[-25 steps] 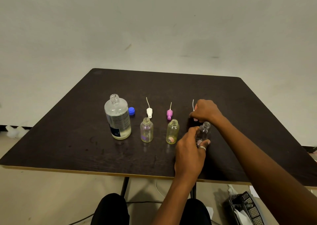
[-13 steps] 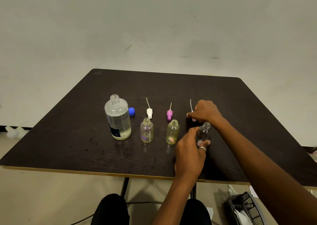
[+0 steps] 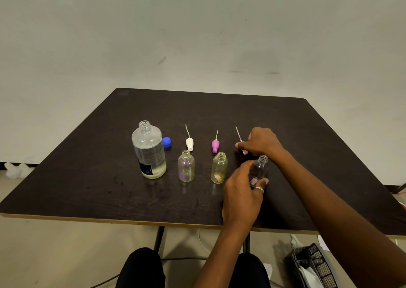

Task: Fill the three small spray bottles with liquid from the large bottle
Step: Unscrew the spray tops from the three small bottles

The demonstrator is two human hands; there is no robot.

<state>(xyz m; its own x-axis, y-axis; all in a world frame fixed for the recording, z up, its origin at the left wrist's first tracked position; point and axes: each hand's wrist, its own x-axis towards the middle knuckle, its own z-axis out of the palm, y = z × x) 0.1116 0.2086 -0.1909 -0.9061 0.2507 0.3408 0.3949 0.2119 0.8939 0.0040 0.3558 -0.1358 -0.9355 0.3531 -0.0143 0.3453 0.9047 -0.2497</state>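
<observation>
The left hand (image 3: 240,196) has its fingers (image 3: 262,181) curled around the lower body of the clear small bottle (image 3: 260,168), clamped on it where it stands upright on the dark counter (image 3: 87,178) at the right end of the row. A ring (image 3: 259,189) shows on one finger of that hand. The bottle's neck is open and it looks nearly empty, with something pale pink seen through its base.

Just beyond it, the right hand (image 3: 261,142) is closed on the third spray top (image 3: 241,146), the fingertips pinched together on its pale head while its thin dip tube slants up and to the far left. Whether the spray top touches the counter cannot be told.

To the left of the held bottle stands the yellow small bottle (image 3: 219,168), upright and uncapped, with a pinkish patch near its bottom. Just beyond it lies the pink spray top (image 3: 215,145), its tube pointing away. Further left stands the purple-tinted small bottle (image 3: 186,166), also open at the neck, and beyond it lies the white spray top (image 3: 189,143) with its curved tube.

At the left end of the row stands the large bottle (image 3: 149,151), upright, uncapped, holding clear liquid in its lower part and bearing a dark label. Its blue cap (image 3: 166,142) sits on the counter just beside it on the far right side.

Below the near edge of the counter, the person's dark-clad knees (image 3: 140,268) show, and a black mesh basket (image 3: 314,265) sits on the floor at the right.
</observation>
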